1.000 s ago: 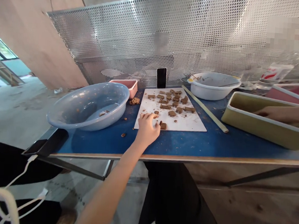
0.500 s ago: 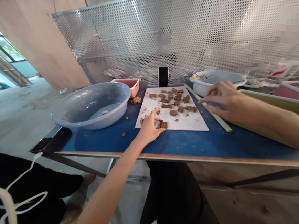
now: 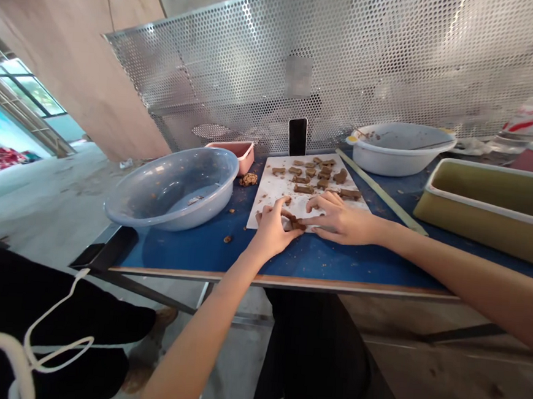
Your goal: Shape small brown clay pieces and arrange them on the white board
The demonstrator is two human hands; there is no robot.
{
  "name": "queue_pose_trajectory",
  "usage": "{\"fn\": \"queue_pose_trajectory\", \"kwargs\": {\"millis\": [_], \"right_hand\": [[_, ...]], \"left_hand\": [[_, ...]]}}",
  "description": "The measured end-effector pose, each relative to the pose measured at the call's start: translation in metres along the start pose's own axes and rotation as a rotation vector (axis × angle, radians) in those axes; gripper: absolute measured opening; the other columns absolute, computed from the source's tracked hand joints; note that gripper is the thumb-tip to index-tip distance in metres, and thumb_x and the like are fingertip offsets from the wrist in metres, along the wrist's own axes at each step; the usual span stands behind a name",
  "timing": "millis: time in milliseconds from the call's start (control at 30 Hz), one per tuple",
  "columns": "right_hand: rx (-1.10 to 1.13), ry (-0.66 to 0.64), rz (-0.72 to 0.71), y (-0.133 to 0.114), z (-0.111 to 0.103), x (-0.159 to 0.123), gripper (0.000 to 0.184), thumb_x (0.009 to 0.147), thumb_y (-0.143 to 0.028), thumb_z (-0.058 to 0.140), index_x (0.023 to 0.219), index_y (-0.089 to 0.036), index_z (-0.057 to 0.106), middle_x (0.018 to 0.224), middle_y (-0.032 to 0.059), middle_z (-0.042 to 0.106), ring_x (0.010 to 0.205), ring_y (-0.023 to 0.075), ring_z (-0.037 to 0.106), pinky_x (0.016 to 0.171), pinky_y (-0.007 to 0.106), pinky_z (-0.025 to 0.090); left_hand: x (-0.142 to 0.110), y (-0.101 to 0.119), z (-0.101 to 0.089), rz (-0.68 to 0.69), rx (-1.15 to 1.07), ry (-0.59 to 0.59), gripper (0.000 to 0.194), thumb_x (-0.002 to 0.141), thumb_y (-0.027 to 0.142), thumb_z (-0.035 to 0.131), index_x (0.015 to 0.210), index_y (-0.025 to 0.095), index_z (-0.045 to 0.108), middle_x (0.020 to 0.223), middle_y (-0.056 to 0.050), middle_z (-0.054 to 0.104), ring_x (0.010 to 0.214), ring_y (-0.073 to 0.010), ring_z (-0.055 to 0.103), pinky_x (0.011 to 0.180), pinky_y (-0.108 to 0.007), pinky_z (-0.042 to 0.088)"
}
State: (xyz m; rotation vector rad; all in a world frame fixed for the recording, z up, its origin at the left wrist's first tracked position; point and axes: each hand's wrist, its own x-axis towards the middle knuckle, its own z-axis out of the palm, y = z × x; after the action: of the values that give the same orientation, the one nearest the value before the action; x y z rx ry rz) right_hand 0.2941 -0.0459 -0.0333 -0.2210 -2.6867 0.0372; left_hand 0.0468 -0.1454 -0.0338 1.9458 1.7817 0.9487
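Note:
At the front edge of a white board lies a brown piece of what looks like clay. My left hand curves round its left part, thumb and fingers pinching it, and hides some of it. From the right, my right hand reaches in with its index finger stretched to the piece's right end; its fingers are apart. Several shaped brown pieces, among them a long bar and a chunkier lump, are spread over the board behind my hands, with crumbs between them.
A blue basin stands left, beside a pink tray and a crumbly brown clump. A phone leans upright behind the board. Rightward are a pale stick, a white basin and a green trough.
My right hand has come left and down from above the stick to the brown piece under my left hand. My left hand stays on that piece. The view has shifted slightly.

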Motion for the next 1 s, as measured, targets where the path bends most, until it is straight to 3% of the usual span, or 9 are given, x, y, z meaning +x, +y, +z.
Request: {"fn": "queue_pose_trajectory", "kwargs": {"millis": [567,733,900,1000], "right_hand": [[-0.081,0.050,0.039,-0.008,0.006,-0.003,0.038,0.113,-0.036,0.058,0.143,-0.035,0.081,0.135,0.0143,0.063,0.123,0.0356,0.052,0.106,0.057,0.042],[-0.127,0.070,0.097,-0.009,0.006,-0.003,0.035,0.114,-0.036,0.054,0.120,-0.028,0.088,0.132,0.0161,0.064,0.123,0.0369,0.052,0.103,0.057,0.042],[-0.095,0.038,0.200,-0.014,0.012,0.001,0.038,0.113,-0.042,0.057,0.141,-0.029,0.080,0.138,0.0183,0.060,0.127,0.0397,0.051,0.108,0.062,0.045],[-0.075,0.014,0.240,-0.016,0.015,0.004,0.038,0.113,-0.046,0.059,0.140,-0.029,0.078,0.141,0.0185,0.058,0.131,0.0406,0.050,0.111,0.064,0.045]], "left_hand": [[0.000,-0.001,0.000,0.008,-0.013,0.009,0.083,0.084,0.022,0.096,0.156,0.027,0.053,0.119,-0.007,0.084,0.144,-0.0393,0.062,0.122,-0.060,0.038],[-0.001,0.000,-0.002,0.028,-0.007,0.013,0.082,0.085,0.022,0.095,0.155,0.028,0.053,0.120,-0.007,0.084,0.143,-0.0385,0.063,0.122,-0.060,0.040],[-0.001,-0.002,-0.004,0.043,-0.045,0.016,0.077,0.086,0.021,0.094,0.152,0.031,0.057,0.120,-0.006,0.085,0.141,-0.0364,0.067,0.125,-0.060,0.040],[0.000,-0.003,-0.004,0.051,-0.057,0.001,0.077,0.085,0.018,0.093,0.152,0.031,0.058,0.122,-0.007,0.085,0.140,-0.0367,0.068,0.126,-0.062,0.041]]}}
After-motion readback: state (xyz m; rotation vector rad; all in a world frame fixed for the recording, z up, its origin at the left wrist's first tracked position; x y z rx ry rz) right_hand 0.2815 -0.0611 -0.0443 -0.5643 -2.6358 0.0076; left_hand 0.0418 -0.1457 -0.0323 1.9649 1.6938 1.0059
